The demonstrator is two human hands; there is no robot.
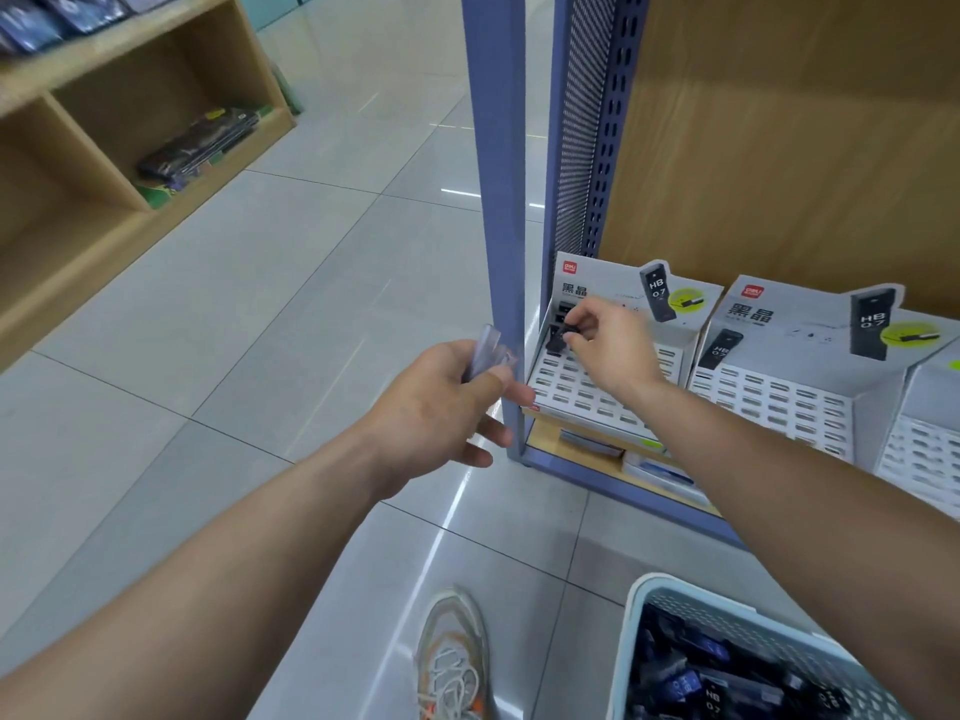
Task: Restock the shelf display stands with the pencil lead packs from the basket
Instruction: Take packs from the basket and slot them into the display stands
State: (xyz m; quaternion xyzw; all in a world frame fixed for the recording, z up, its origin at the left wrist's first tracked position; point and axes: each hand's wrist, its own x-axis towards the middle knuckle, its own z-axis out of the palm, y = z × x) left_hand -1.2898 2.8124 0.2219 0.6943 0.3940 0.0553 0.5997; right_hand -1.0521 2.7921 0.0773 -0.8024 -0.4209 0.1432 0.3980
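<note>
A glossy grey tiled floor (291, 283) runs between a wooden cubby shelf (130, 122) on the left, holding dark packaged goods, and a blue metal shelving unit (496, 200) with a perforated side panel and wood-grain back on the right. On a low shelf of that unit stand white cardboard display stands, their stepped fronts pierced with rows of slots. A light blue basket (639, 615) sits on the floor at lower right, filled with dark pencil lead packs (706, 683); a sneaker (452, 657) shows beside it.

The right hand (608, 345) reaches over the leftmost display stand (597, 392), its fingertips pinched on a small black lead pack (566, 330) at the upper left slots, where a few other black packs already sit. The left hand (441, 402) hangs just left of the blue upright, its grip clenched around clear plastic wrapping (485, 348) that sticks up above the thumb. The second display stand (779, 387) to the right shows empty slots.
</note>
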